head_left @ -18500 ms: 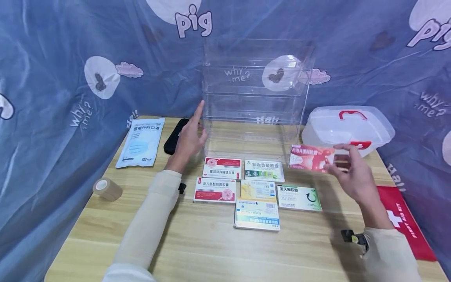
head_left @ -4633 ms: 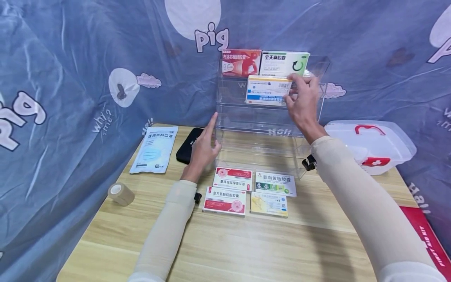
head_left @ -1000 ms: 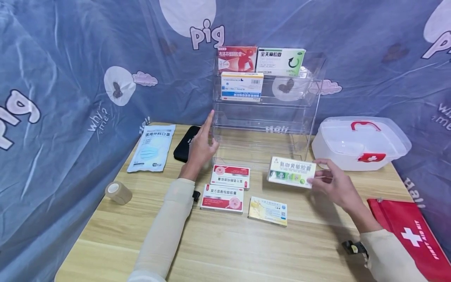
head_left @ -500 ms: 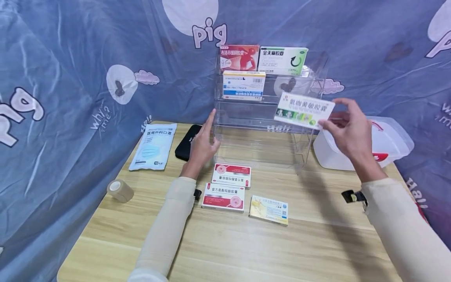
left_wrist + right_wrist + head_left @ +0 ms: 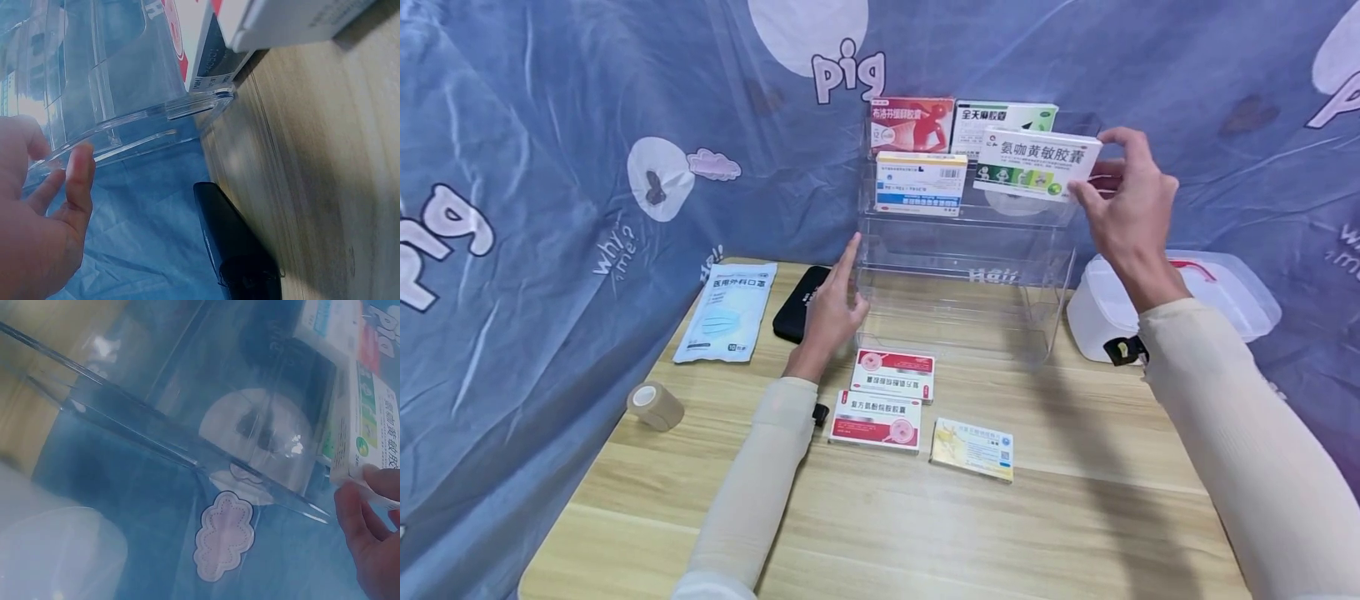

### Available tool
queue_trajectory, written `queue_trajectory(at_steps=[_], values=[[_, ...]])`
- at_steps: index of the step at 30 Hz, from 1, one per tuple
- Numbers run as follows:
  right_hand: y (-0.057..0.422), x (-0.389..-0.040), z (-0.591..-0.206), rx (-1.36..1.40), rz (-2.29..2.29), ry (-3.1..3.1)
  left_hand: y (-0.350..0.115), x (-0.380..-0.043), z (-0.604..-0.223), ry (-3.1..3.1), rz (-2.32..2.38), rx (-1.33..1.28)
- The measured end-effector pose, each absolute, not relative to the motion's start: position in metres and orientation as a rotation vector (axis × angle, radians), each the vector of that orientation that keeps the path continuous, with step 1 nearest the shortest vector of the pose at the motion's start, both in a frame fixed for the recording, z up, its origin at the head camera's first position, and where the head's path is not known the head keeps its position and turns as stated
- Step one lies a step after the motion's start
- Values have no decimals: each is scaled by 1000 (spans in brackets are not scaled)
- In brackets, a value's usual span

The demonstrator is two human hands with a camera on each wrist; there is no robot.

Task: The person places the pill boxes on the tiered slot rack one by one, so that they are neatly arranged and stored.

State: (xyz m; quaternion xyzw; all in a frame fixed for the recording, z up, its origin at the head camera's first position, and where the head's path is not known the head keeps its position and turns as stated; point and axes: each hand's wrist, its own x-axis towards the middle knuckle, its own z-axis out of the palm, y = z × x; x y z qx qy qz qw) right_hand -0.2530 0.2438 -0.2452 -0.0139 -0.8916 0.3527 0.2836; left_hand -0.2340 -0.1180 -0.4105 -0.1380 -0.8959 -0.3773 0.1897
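Observation:
My right hand (image 5: 1131,212) pinches a white and green medicine box (image 5: 1037,164) by its right end, in front of the upper right of a clear tiered display rack (image 5: 955,308). Behind it, a green and white box (image 5: 1003,117) on the top tier is partly covered. Left of that stands a red box (image 5: 912,125), with a blue and white box (image 5: 920,185) one tier lower. My left hand (image 5: 831,312) touches the rack's left side with fingers extended; the left wrist view shows its fingertips at the clear edge.
Two red and white boxes (image 5: 883,421) and a yellow and white box (image 5: 972,450) lie on the wooden table (image 5: 775,533). Leftward are a mask packet (image 5: 726,312), a black case (image 5: 797,308) and a tan tape roll (image 5: 655,406). A translucent lidded bin (image 5: 1097,308) stands at right.
My right hand has lifted the white and green box from low over the table to the rack's second tier level. The left hand stays at the rack's side.

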Motion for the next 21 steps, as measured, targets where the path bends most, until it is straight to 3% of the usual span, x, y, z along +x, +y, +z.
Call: queue_trajectory(at_steps=[21], values=[[240, -279, -242, 136, 571, -2562, -119, -236, -411, -2517, -1045, -395]])
